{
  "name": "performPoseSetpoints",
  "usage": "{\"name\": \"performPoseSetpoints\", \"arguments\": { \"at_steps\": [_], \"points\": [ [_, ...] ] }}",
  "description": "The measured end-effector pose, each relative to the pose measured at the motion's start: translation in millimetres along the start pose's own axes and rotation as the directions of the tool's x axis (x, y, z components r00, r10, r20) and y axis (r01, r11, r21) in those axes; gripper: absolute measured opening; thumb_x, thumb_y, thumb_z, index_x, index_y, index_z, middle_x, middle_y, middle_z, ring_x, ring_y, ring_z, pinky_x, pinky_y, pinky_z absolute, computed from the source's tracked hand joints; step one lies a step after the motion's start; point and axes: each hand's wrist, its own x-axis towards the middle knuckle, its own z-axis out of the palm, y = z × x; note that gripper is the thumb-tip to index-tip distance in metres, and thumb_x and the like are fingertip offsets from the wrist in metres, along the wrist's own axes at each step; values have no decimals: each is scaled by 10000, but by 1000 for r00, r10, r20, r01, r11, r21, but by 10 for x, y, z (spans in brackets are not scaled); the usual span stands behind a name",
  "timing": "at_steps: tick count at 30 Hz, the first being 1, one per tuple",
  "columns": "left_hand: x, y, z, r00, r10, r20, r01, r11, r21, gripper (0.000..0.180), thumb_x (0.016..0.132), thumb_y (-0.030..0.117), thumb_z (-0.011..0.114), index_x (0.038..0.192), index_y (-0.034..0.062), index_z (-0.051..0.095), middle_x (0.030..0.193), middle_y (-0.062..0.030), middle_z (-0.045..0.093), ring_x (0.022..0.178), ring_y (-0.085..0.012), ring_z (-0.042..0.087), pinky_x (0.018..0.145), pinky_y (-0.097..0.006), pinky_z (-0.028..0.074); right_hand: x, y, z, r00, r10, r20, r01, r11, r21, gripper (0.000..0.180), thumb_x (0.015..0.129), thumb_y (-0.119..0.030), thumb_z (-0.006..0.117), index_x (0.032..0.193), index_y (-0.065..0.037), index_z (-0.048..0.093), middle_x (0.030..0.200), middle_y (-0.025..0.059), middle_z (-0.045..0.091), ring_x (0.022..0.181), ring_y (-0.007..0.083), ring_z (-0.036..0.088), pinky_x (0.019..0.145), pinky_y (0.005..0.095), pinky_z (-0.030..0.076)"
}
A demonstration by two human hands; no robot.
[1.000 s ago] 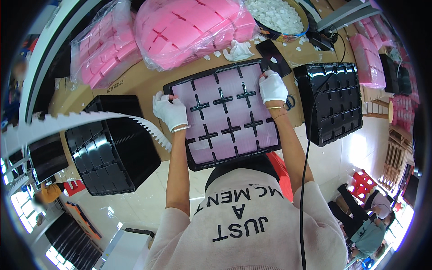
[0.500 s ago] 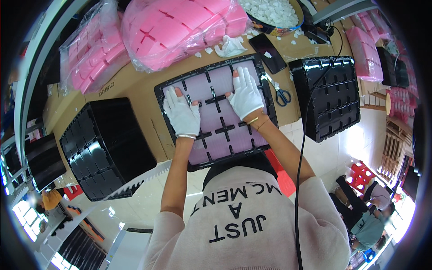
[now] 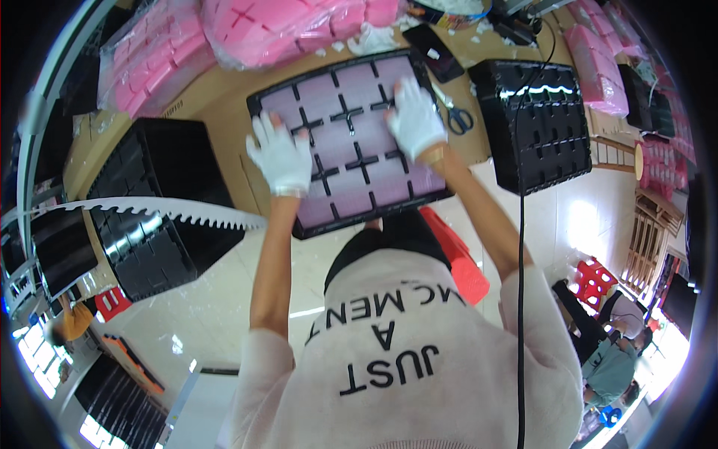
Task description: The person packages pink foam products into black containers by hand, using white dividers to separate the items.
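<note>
A black tray [image 3: 258, 101] with a grid of compartments lies on the workbench in front of me, each compartment filled with a pale pink foam pad [image 3: 393, 179]. My left hand [image 3: 283, 156], in a white glove, rests flat with fingers spread on the pads at the tray's left side. My right hand [image 3: 415, 118], also gloved, presses flat on the pads at the upper right. Neither hand holds anything.
Stacks of black trays stand to the left [image 3: 149, 202] and right [image 3: 535, 123] of the bench. Bags of bright pink foam [image 3: 277, 26] lie behind the tray. Scissors [image 3: 458, 116] and a dark phone [image 3: 434, 52] sit near the tray's right corner. A person crouches at lower right [image 3: 606, 352].
Both hands moved from the tray's outer edges onto the pink pads and now press flat on them; the view has shifted so the tray sits higher and closer.
</note>
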Motion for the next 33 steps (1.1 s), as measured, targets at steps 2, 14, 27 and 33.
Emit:
{"name": "performPoseSetpoints", "arguments": {
  "at_steps": [2, 14, 27, 33],
  "points": [
    [-474, 95, -130, 993, 89, 80, -88, 996, -12, 743, 845, 347, 646, 1421, -76, 442, 1508, -253, 400, 1442, -389, 305, 1159, -569, 177, -533, -185, -91, 998, -62, 29, 56, 981, 184, 755, 903, -381, 602, 1450, 85, 367, 1528, 276, 348, 1427, 412, 322, 1170, 473, 266],
    [-1465, 165, -456, 944, 248, 218, -203, 957, -207, 800, 801, 348, 709, 1447, -20, 412, 1496, -247, 395, 1381, -412, 353, 1138, -530, 241, -1535, -365, -299, 995, 60, 81, -71, 987, 141, 769, 852, -340, 681, 1447, 56, 398, 1493, 247, 401, 1412, 383, 356, 1152, 447, 301],
    [-1687, -40, -644, 932, 196, 304, -203, 979, -8, 849, 753, 397, 759, 1389, -77, 455, 1464, -248, 447, 1412, -349, 352, 1173, -516, 198, -1810, 7, -391, 988, -150, 33, 149, 988, 27, 643, 764, -140, 732, 1362, -13, 533, 1384, 168, 545, 1297, 334, 501, 1101, 428, 369],
    [-1764, 250, -622, 955, 127, 269, -159, 982, 103, 716, 694, 332, 813, 1251, -57, 586, 1397, -227, 511, 1364, -362, 395, 1160, -515, 217, -1706, 283, -220, 913, -360, -193, 391, 907, 157, 438, 747, -5, 677, 1182, -13, 619, 1225, 145, 639, 1006, 323, 620, 889, 403, 498]
  ]
}}
